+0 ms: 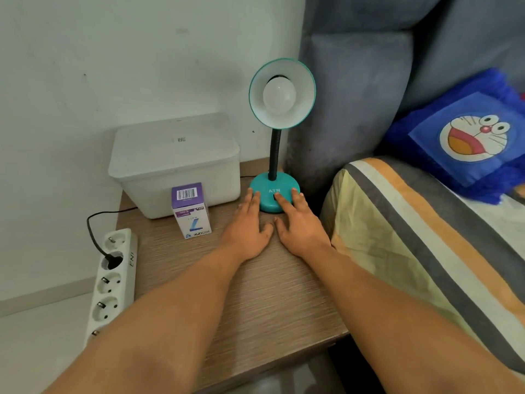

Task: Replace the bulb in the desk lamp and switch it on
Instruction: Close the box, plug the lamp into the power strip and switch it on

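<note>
A teal desk lamp point(274, 191) stands at the back right of the wooden bedside table point(255, 294), its shade tipped toward me. A white bulb point(279, 95) sits in the shade, unlit. My left hand point(247, 223) lies flat on the table, its fingertips against the left side of the lamp base. My right hand point(295, 220) rests on the right side of the base, with the index finger on the dark switch under the "ATN" lettering. A purple and white bulb box point(191, 210) stands left of my left hand.
A white lidded plastic bin point(176, 160) sits at the back left. A white power strip point(113, 277) lies along the table's left edge with one black plug in it. The bed with a striped sheet point(426, 237) and a blue cartoon pillow point(468, 137) borders the right.
</note>
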